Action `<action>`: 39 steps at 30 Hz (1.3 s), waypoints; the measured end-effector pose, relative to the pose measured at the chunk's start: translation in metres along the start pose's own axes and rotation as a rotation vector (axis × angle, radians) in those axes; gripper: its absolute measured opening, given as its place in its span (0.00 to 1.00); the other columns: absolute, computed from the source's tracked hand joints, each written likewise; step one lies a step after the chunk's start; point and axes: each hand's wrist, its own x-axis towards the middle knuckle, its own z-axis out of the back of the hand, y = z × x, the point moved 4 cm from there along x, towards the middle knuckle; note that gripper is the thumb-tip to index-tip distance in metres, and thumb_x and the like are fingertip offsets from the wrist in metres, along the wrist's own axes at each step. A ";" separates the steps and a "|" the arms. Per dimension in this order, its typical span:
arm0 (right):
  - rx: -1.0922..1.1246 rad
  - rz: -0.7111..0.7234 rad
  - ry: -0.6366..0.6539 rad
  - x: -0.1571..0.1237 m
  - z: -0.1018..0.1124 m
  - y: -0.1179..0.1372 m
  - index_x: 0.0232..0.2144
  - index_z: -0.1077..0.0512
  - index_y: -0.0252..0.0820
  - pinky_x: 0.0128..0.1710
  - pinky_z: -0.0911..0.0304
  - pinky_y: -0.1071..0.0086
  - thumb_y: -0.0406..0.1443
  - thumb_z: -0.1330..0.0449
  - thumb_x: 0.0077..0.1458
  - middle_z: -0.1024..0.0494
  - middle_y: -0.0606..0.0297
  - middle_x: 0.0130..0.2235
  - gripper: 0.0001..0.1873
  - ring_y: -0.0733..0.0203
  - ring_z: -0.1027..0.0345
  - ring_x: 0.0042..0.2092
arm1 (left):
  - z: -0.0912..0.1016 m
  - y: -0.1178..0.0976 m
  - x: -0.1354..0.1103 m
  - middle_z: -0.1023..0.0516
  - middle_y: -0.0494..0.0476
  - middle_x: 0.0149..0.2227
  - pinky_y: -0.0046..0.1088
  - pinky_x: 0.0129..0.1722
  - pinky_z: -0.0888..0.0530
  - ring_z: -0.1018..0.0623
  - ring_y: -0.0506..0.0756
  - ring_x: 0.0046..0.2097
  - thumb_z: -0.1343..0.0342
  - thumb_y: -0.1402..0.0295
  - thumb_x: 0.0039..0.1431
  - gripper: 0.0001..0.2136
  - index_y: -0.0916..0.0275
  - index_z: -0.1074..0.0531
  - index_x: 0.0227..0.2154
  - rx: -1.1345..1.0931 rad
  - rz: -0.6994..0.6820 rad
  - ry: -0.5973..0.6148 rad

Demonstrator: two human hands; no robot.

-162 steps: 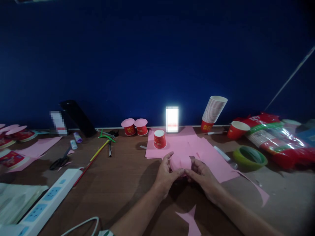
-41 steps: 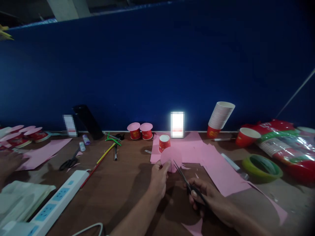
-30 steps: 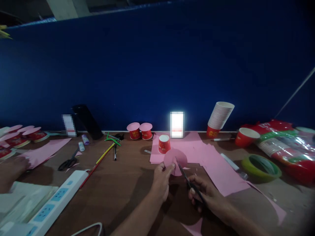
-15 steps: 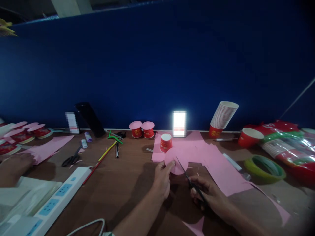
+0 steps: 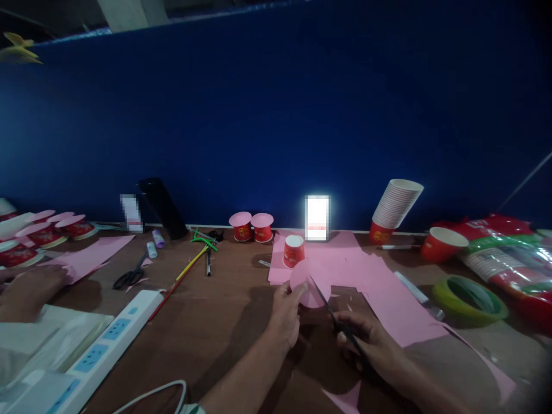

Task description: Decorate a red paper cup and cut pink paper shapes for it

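Between its thumb and fingers, my left hand pinches a round pink paper disc above the table. My right hand is closed around the handles of dark scissors, whose blades lie over the right part of the disc. Whether the blades are cutting into the paper I cannot tell. Just behind the disc stands an upright red paper cup with a white inside, on pink paper sheets. Two red cups topped with pink discs stand to the left of it.
At the back are a lit phone and a leaning cup stack. On the right lie yellow-green tape, another red cup and a plastic-wrapped pack. Leftward are a power strip, spare scissors and another person's hand.
The view has shifted slightly, so most things sit a little further right. My hands keep nearly the same hold on the disc and scissors.
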 end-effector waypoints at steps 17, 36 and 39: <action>0.022 0.023 0.025 0.002 0.001 -0.005 0.39 0.33 0.41 0.16 0.49 0.79 0.46 0.36 0.42 0.37 0.76 0.20 0.23 0.72 0.46 0.20 | 0.000 -0.001 0.000 0.21 0.60 0.27 0.30 0.32 0.28 0.22 0.57 0.31 0.34 0.65 0.36 0.17 0.69 0.25 0.31 -0.009 0.017 -0.003; -0.018 0.019 0.006 0.002 0.003 -0.005 0.39 0.32 0.41 0.16 0.49 0.78 0.46 0.37 0.44 0.38 0.76 0.19 0.22 0.70 0.42 0.19 | -0.001 0.000 0.000 0.21 0.59 0.27 0.31 0.34 0.28 0.22 0.57 0.31 0.34 0.67 0.37 0.16 0.69 0.24 0.32 -0.024 0.018 0.014; 0.000 0.013 -0.004 0.002 0.002 -0.005 0.39 0.32 0.41 0.15 0.50 0.78 0.46 0.37 0.43 0.38 0.76 0.19 0.22 0.71 0.43 0.19 | 0.000 0.001 0.000 0.21 0.58 0.26 0.31 0.34 0.28 0.22 0.56 0.31 0.35 0.67 0.38 0.15 0.68 0.25 0.31 -0.016 0.020 0.009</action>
